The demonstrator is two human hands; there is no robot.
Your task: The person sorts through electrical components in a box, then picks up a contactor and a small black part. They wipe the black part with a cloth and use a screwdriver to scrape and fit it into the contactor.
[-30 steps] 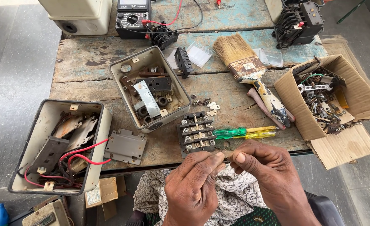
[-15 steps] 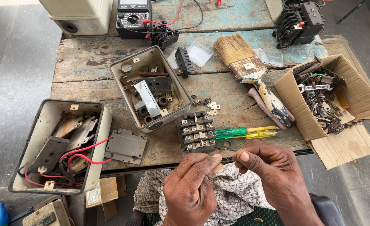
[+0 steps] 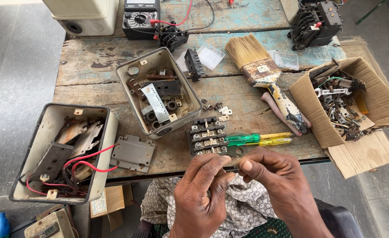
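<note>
My left hand (image 3: 203,194) and my right hand (image 3: 278,185) meet over my lap at the table's front edge. Their fingertips are pinched together on a tiny part that the fingers mostly hide. Just beyond them lie a black terminal block with screws (image 3: 206,135) and a green and yellow screwdriver (image 3: 256,139). A patterned cloth (image 3: 243,207) lies under my hands. Several small screws and plates (image 3: 218,109) are scattered behind the block.
An open grey switch box (image 3: 123,72) stands mid-table, and another with red wires (image 3: 110,132) overhangs the left edge beside a grey cover plate (image 3: 132,153). A paint brush (image 3: 265,75), a cardboard box of metal parts (image 3: 361,154), a multimeter (image 3: 140,17) and a black contactor (image 3: 315,22) lie further back.
My right hand has shifted slightly left and closed in on the left hand's fingertips. Everything on the table has stayed put.
</note>
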